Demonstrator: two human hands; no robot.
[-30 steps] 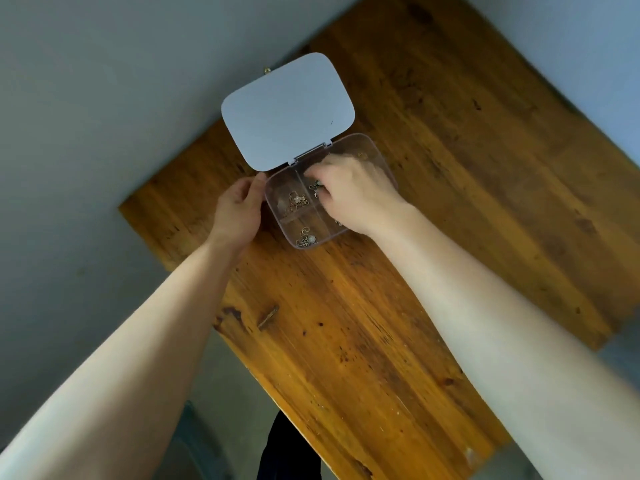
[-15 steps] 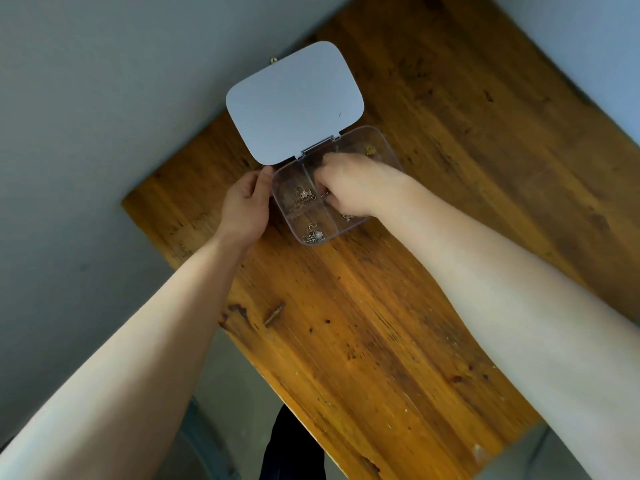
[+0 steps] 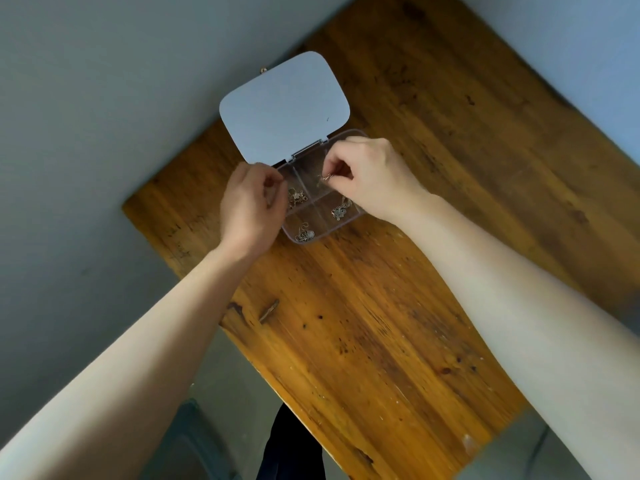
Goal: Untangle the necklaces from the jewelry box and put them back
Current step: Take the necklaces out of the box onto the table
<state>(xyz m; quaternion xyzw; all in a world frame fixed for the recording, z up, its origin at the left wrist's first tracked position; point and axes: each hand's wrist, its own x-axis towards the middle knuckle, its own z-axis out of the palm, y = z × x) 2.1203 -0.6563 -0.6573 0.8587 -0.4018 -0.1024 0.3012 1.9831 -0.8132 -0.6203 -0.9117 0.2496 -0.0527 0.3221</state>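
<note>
A clear jewelry box [image 3: 322, 236] with several compartments stands open on the wooden table [image 3: 381, 323], its white lid [image 3: 284, 109] tipped back. Small necklaces lie bunched in the compartments: one at the left [image 3: 297, 197], one at the front [image 3: 304, 234], one at the right [image 3: 341, 212]. My right hand [image 3: 375, 178] hovers over the box's far half and pinches a thin chain [image 3: 325, 177] between thumb and forefinger. My left hand [image 3: 251, 206] is over the box's left edge with curled fingers; it is blurred, so what it grips is unclear.
The table is narrow, with grey floor or wall beyond its left and far right edges. A dark knot and chip [image 3: 268, 310] mark the wood near the left edge. Dark clothing [image 3: 291, 445] shows below the table's near edge.
My right hand has lifted out of the compartments with a chain pinched in its fingertips. My left hand has left the box's side and risen over the left edge, fingers curling.
</note>
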